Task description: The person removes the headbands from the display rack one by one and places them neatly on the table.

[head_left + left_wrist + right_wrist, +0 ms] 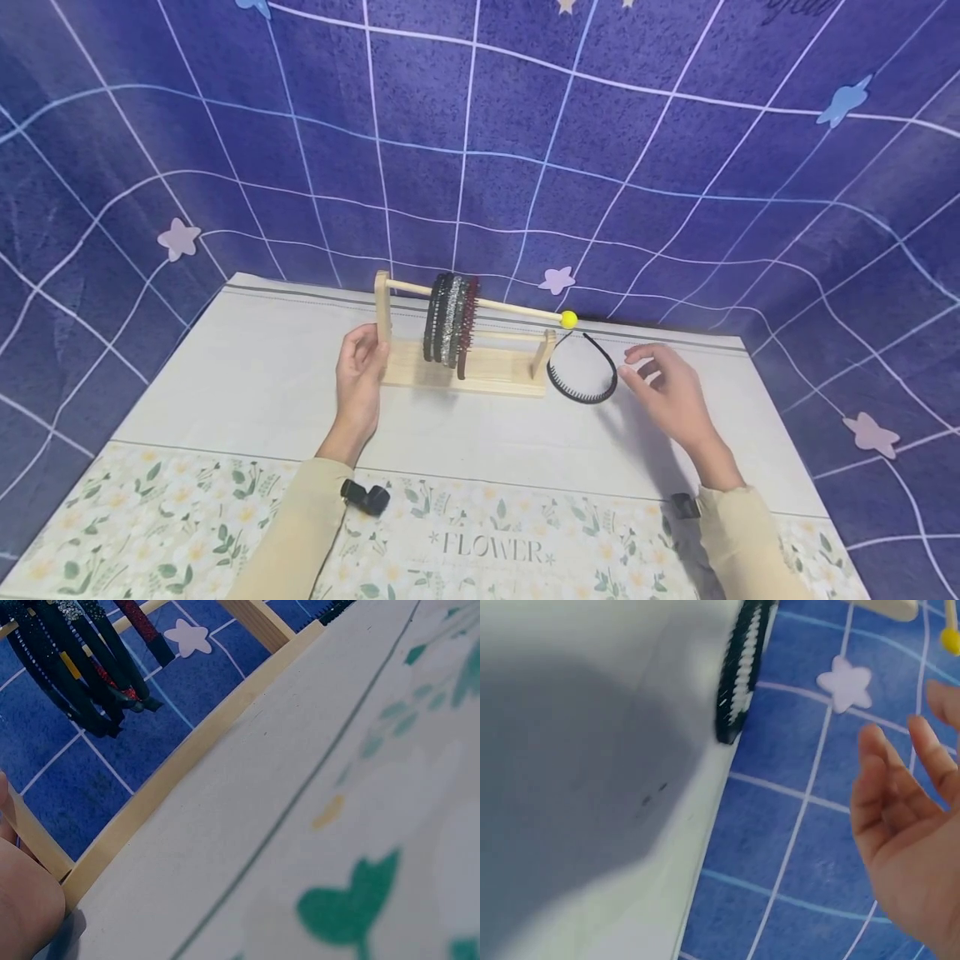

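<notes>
A wooden headband stand (498, 373) is on the table, with several headbands (452, 321), black, silvery and dark red, hung on its upper rod. That rod ends in a yellow ball (569, 320). My left hand (360, 367) grips the stand's left upright, fingers behind it and thumb in front. A black toothed headband (583, 400) lies on the table just right of the stand. Beside it my right hand (666, 392) hovers with loosely bent fingers and nothing between them. The right wrist view shows the hand (907, 817) apart from the toothed headband (742, 675).
The white table cover (480, 442) has a floral front band (487, 542) with the word FLOWER. A blue gridded curtain (480, 192) with pale stars rises directly behind the table's far edge and along both sides.
</notes>
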Available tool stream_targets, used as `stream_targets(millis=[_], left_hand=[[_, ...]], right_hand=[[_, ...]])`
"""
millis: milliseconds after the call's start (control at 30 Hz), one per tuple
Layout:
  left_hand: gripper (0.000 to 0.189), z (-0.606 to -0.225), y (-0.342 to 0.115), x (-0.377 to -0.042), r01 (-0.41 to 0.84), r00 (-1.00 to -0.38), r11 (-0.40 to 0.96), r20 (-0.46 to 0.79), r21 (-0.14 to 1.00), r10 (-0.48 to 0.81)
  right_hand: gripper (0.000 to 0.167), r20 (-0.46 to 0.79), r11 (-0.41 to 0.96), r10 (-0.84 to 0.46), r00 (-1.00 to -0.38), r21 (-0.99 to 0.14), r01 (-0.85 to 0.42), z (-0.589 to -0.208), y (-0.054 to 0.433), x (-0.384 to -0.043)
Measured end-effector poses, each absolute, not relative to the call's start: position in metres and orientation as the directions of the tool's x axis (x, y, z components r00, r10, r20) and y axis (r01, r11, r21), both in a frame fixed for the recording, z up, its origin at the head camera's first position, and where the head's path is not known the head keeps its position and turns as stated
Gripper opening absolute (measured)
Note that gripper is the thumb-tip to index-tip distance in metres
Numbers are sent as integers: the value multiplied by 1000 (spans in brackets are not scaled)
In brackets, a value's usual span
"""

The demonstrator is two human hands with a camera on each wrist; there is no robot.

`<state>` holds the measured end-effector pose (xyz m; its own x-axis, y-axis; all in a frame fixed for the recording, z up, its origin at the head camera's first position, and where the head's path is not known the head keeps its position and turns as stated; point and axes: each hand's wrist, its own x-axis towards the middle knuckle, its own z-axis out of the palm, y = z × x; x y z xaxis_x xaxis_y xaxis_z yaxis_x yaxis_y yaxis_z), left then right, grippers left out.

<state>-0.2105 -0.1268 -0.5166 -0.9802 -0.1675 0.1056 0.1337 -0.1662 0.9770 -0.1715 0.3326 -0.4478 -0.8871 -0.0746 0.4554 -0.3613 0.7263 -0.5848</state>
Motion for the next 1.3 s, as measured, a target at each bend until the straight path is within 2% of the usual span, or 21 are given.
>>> stream_targets(millis=[233,433,600,933,1300], left_hand=[[33,-517,-128,-210,134,-981,-164,107,977,-164],[32,-516,-127,-211,137,-979,-176,107,975,-172],[32,-516,-127,-212,137,-979,-182,105,974,-175],[33,-517,-127,-211,136,-980,-171,107,976,-165],[32,-517,-127,-211,143,-978,-182,111,973,-177]], right_hand=[[12,519,668,87,-850,-664,-337,-432,307,-161],[8,508,466,169,-845,-797,-386,-416,280,-152],[6,494,323,164,-854,-845,-426,-411,263,-149],[9,464,236,161,-871,-875,-422,-421,234,-146],[19,342,125,145,-928,-937,-326,-416,203,-145]])
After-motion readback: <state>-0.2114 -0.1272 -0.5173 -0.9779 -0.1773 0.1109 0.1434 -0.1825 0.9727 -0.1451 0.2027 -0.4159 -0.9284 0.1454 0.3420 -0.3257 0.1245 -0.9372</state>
